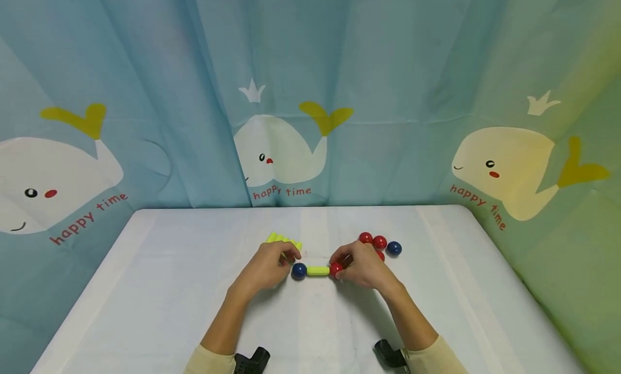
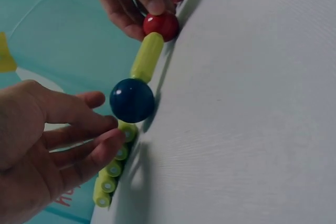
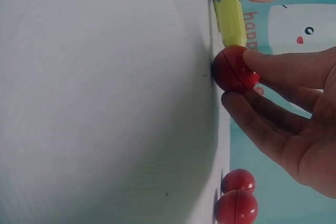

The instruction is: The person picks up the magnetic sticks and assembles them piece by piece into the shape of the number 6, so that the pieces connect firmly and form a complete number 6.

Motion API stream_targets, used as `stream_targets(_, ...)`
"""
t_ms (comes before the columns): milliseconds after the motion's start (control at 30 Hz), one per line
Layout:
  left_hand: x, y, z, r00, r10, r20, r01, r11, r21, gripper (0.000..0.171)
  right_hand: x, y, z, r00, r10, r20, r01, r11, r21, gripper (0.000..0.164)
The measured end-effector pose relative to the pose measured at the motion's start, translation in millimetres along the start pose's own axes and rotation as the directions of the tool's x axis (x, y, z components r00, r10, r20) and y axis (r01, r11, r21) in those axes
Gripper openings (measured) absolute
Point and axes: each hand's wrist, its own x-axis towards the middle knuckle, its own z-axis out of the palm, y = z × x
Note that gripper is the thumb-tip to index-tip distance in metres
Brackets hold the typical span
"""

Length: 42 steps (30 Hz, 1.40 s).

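Observation:
A yellow-green ribbed rod (image 1: 318, 270) joins a blue ball (image 1: 299, 271) at its left end to a red ball (image 1: 336, 269) at its right end. My right hand (image 1: 365, 265) grips that red ball between thumb and fingers, seen closely in the right wrist view on the red ball (image 3: 235, 69). Beside the blue ball (image 2: 132, 100), my left hand (image 2: 68, 140) has its fingers loosely bent, with nothing held between them. Behind the left hand lies a row of several yellow-green rods (image 1: 283, 239), partly hidden by it.
Past my right hand, several loose red balls (image 1: 380, 242) are grouped with another blue ball (image 1: 394, 248). Everything lies on a white table (image 1: 194, 288). A blue curtain (image 1: 388, 94) with whale prints hangs behind its far edge.

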Motion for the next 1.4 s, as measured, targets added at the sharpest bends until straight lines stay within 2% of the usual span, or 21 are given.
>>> stream_targets(233,6.2,2.6,-1.8,0.991,-0.019,-0.135,0.027,0.998,0.061,0.018,-1,-2,0,1.000,0.028,-0.004,-0.028,1.000,-0.005,0.021)
stream_targets(400,16.7,7.6,-0.5,0.980,-0.066,-0.186,0.085,0.991,0.100,0.018,-1,-1,0,1.000,0.015,-0.007,-0.015,1.000,-0.004,0.021)
stream_targets(567,28.2,11.9,2.0,0.970,-0.135,-0.203,0.164,0.978,0.132,0.018,0,-1,0,1.000,0.010,-0.008,-0.011,1.000,-0.006,0.021)
stream_targets(700,35.2,13.3,4.8,0.966,-0.160,-0.202,0.196,0.966,0.170,0.019,0,-1,0,1.000,-0.005,-0.005,0.005,1.000,-0.006,0.021)
stream_targets(900,41.6,13.1,12.4,0.963,-0.167,-0.212,0.213,0.952,0.219,0.021,-1,0,0,1.000,-0.011,0.002,0.011,1.000,0.004,0.021)
stream_targets(1400,47.8,18.5,24.1,0.944,-0.190,-0.269,0.263,0.927,0.269,0.021,-2,-1,-1,1.000,-0.015,-0.005,0.015,1.000,0.004,0.021)
